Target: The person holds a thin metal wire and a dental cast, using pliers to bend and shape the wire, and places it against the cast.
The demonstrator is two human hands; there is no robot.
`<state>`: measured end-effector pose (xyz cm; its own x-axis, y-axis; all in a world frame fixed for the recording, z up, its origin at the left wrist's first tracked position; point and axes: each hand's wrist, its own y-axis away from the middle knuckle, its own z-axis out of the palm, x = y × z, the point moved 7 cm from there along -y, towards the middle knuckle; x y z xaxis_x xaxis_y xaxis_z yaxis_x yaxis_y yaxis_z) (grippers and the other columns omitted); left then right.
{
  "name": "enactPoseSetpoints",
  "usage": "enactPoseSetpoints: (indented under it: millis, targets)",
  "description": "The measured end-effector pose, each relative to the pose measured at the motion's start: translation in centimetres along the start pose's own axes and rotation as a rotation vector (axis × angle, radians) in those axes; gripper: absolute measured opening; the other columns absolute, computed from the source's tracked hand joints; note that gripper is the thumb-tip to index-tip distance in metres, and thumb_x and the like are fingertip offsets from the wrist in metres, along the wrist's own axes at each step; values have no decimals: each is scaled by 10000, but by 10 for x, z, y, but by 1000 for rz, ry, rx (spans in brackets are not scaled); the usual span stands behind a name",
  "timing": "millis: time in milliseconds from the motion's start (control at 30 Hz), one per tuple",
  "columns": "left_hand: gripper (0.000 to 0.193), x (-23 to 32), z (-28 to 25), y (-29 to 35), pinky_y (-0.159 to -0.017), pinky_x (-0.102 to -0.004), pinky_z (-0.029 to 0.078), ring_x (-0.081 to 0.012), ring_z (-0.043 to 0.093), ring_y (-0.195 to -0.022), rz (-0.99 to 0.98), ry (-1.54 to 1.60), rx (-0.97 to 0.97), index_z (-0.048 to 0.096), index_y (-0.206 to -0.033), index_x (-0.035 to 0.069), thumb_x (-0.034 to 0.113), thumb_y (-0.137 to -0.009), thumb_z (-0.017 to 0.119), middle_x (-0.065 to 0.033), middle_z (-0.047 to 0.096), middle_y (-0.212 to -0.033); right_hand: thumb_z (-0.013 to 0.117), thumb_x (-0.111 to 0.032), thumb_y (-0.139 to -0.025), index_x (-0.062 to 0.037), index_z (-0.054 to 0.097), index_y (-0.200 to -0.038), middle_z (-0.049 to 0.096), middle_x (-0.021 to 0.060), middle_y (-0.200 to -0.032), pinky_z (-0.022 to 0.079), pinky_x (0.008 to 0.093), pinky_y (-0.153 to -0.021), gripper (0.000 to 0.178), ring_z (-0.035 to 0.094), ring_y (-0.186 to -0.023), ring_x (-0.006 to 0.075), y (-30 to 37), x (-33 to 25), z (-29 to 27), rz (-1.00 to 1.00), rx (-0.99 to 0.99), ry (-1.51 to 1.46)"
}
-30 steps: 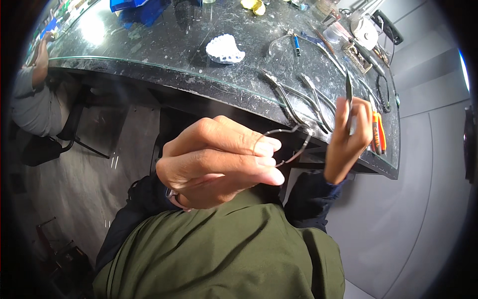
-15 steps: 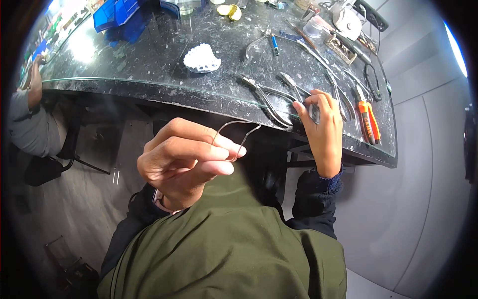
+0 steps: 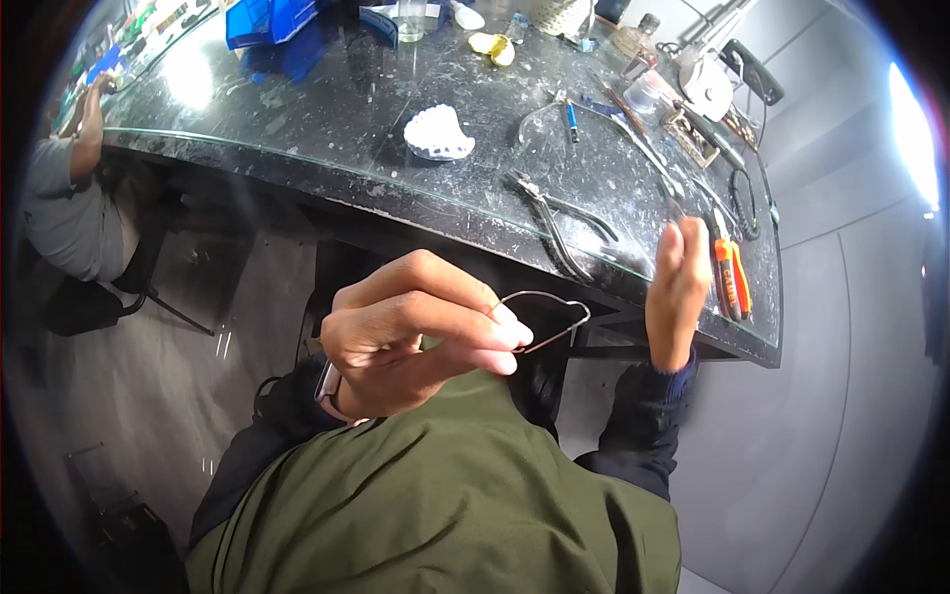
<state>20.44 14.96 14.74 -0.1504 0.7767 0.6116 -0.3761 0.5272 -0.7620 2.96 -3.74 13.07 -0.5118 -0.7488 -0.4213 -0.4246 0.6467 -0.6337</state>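
My left hand [image 3: 426,332] pinches a thin bent metal wire [image 3: 539,294] between thumb and fingertips. The wire's looped end sticks out to the right, in front of the bench edge. Over the bench's right front edge, my right hand [image 3: 679,282] is raised, seen edge-on and blurred, with its fingers curled. It appears closed around pliers, mostly hidden, with a blurred grey tip above the fingers. To its left lie metal pliers [image 3: 554,226] with spread handles. Orange-handled pliers [image 3: 730,272] lie to its right. A white dental cast [image 3: 436,134] sits farther back.
On the dark, stained bench [image 3: 327,129] stand a blue bin [image 3: 267,22], a glass jar [image 3: 409,25] and a yellow piece [image 3: 493,48]. A blue-marked tool [image 3: 571,121] lies behind the pliers. Another person's arm [image 3: 89,129] rests at the far left. A chair [image 3: 158,267] stands below.
One pair of pliers under my right hand has left its spot, and that hand has lifted and moved right. My left hand has shifted right and turned the wire. The view has shifted slightly.
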Motion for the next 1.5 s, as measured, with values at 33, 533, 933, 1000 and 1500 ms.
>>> enactPoseSetpoints:
  millis: [33,533,933,1000,1500]
  targets:
    - [182,0,0,-1,-573,-235,536,-169,641,-684,-1,13,-1,656,-814,-6,-38,-653,736,-128,616,-798,484,-156,-901,41,426,-766,476,171,-741,404,345,-577,246,492,-628,277,8,-11,-5,-55,27,-186]
    - [216,4,4,1,-607,-271,557,-207,646,-710,181,98,-12,653,-831,-44,-19,-640,751,-149,603,-846,600,-250,-821,62,504,-668,579,188,-833,501,321,-594,361,585,-700,266,43,-122,21,-529,-81,-682]
    - [135,7,9,2,-653,-301,589,-256,630,-683,225,56,-101,557,-763,-42,-80,-699,670,-136,499,-847,604,-283,-808,47,484,-625,549,161,-727,473,309,-554,396,563,-629,244,44,-123,20,-516,-17,-749]
    - [132,6,11,2,-648,-300,588,-258,632,-686,226,71,-92,550,-760,-38,-84,-704,660,-136,500,-850,605,-284,-810,41,471,-615,535,151,-689,456,297,-512,403,545,-582,238,45,-121,21,-494,-12,-780]
    - [92,-11,8,8,-567,-217,496,-118,612,-633,-29,72,-8,656,-780,11,-70,-740,646,-102,619,-777,600,-252,-832,-4,439,-594,527,105,-617,396,285,-395,380,515,-479,197,44,-112,39,-624,-216,-907]
